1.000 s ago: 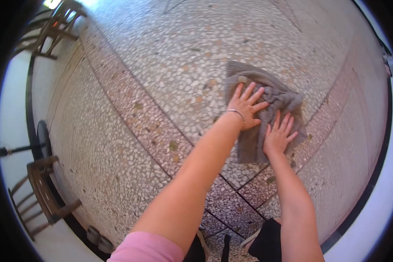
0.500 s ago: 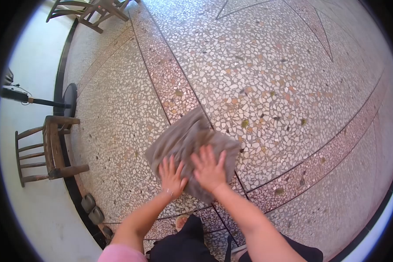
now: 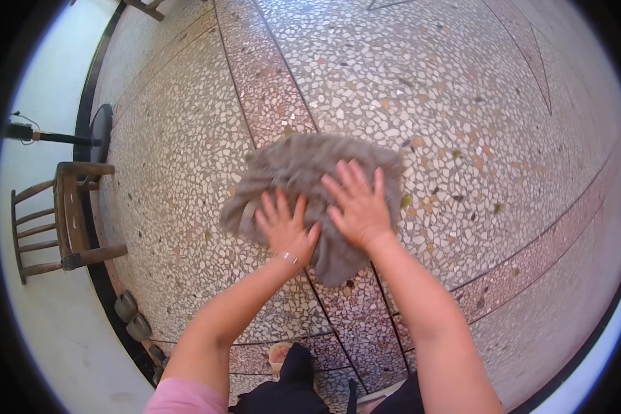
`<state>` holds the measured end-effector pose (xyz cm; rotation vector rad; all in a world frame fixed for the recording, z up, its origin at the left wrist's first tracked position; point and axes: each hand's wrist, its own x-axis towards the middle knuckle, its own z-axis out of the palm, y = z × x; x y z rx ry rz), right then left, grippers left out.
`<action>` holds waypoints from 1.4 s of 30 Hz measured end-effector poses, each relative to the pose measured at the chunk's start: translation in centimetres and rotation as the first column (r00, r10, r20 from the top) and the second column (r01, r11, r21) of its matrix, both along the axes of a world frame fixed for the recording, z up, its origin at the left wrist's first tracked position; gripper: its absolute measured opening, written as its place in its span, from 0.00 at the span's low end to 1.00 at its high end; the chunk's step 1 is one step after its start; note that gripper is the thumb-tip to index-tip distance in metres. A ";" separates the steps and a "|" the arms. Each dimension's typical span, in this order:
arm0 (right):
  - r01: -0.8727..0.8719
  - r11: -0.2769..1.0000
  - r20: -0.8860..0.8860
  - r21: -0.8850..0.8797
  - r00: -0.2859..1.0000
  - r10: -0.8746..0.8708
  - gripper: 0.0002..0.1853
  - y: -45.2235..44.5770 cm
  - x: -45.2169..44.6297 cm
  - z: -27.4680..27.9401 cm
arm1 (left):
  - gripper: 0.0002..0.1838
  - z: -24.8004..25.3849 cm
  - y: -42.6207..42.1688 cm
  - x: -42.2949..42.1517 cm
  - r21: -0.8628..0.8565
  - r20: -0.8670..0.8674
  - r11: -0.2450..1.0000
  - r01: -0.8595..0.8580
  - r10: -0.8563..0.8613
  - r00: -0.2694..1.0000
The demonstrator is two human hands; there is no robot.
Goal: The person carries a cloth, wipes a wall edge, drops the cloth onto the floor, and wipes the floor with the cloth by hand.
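Observation:
A wrinkled grey-brown cloth (image 3: pixel 290 162) lies spread on the speckled stone floor (image 3: pixel 179 159). My left hand (image 3: pixel 288 228), with a thin bracelet at its wrist, presses flat on the lower left part of the cloth, fingers apart. To its right, my right hand (image 3: pixel 361 207) also lies flat on the cloth with spread fingers. Neither hand grips the fabric. A fold of the cloth sticks out toward me below and between the two hands.
A wooden chair (image 3: pixel 72 221) stands by the left wall, near a round black stand base (image 3: pixel 101 133). Dark slippers (image 3: pixel 132 316) lie below it along the wall. My foot (image 3: pixel 279 355) shows at the bottom.
Over the last second both hands and the cloth have moved left across the floor. Since half a second ago they have gone slightly forward, and the cloth has bunched up more.

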<state>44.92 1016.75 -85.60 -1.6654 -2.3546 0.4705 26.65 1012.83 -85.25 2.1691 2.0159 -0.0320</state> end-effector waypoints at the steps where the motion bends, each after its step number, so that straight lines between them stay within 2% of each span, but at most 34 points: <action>1: 0.043 0.998 0.032 0.037 0.998 -0.045 0.32 2.1 0.7 -0.2 | 0.37 0.1 2.7 1.6 0.027 0.010 1.000 0.011 -0.011 1.000; 3: 0.129 0.988 0.110 0.083 0.984 -0.138 0.31 5.8 1.2 -0.7 | 0.37 -0.7 7.1 3.5 0.025 -0.014 0.999 0.025 -0.025 1.000; 4: 0.116 0.990 0.119 0.075 0.985 -0.124 0.31 7.5 1.4 -0.9 | 0.37 -0.7 9.0 4.2 0.016 -0.007 1.000 0.011 -0.011 1.000; 6: 0.211 0.966 0.198 0.152 0.951 -0.239 0.32 10.2 1.5 -1.4 | 0.37 -0.4 12.2 4.8 -0.042 -0.017 0.998 0.038 -0.039 0.999; 12: 0.222 0.949 0.275 0.225 0.920 -0.280 0.32 13.3 1.8 -2.5 | 0.36 0.2 16.6 5.0 -0.196 0.001 0.980 0.038 -0.038 0.999; 14: 0.201 0.939 0.294 0.278 0.913 -0.282 0.33 12.3 1.2 -2.6 | 0.36 0.6 16.4 4.6 -0.189 0.015 0.982 0.023 -0.020 1.000; 16: 0.298 0.914 0.225 0.277 0.904 -0.363 0.34 9.6 0.9 -2.6 | 0.37 0.2 15.0 4.2 -0.138 0.034 0.985 0.102 -0.098 0.995; 18: 0.298 0.927 0.206 0.227 0.916 -0.345 0.35 5.9 0.9 -1.5 | 0.37 -0.2 11.4 3.7 -0.098 0.010 0.986 0.135 -0.134 0.991; 20: 0.288 0.938 0.158 0.191 0.935 -0.319 0.35 2.7 0.3 -0.5 | 0.38 0.4 7.7 2.6 -0.097 0.022 0.963 0.253 -0.252 0.967; 26: 0.252 0.962 0.263 0.110 0.926 -0.272 0.36 -7.7 -0.3 1.0 | 0.38 1.3 -2.6 0.3 -0.132 0.110 0.913 0.386 -0.373 0.921; 30: 0.103 0.991 0.261 -0.085 0.962 -0.078 0.35 -16.9 -1.2 1.2 | 0.36 2.0 -10.8 -1.7 -0.210 0.107 0.856 0.472 -0.459 0.882; 31: 0.125 0.989 0.265 -0.078 0.959 -0.101 0.35 -19.3 -0.7 1.2 | 0.36 2.3 -13.1 -2.4 -0.252 0.106 0.826 0.505 -0.495 0.863; 33: -0.075 0.970 0.152 -0.230 0.982 0.112 0.34 -23.2 0.1 1.6 | 0.36 2.3 -17.0 -3.4 -0.298 0.114 0.778 0.553 -0.546 0.830; 34: -0.057 0.968 0.156 -0.243 0.983 0.098 0.34 -23.7 0.7 1.6 | 0.37 2.2 -18.6 -3.6 -0.337 0.128 0.767 0.545 -0.537 0.834; 35: -0.121 0.968 0.130 -0.220 0.980 0.152 0.34 -23.6 1.4 1.4 | 0.37 2.1 -19.3 -3.5 -0.375 0.140 0.757 0.535 -0.524 0.840; 36: -0.189 0.962 0.104 -0.196 0.972 0.212 0.35 -22.9 2.0 1.5 | 0.37 2.3 -18.9 -3.0 -0.381 0.150 0.749 0.542 -0.529 0.835; 38: -0.200 0.956 0.150 -0.215 0.960 0.235 0.35 -20.1 3.2 1.6 | 0.38 2.5 -16.7 -1.8 -0.381 0.154 0.768 0.515 -0.497 0.854; 42: -0.031 0.991 0.148 -0.129 0.988 0.050 0.37 -11.5 5.6 1.7 | 0.41 1.8 -9.0 4.2 -0.270 0.146 0.880 0.392 -0.365 0.919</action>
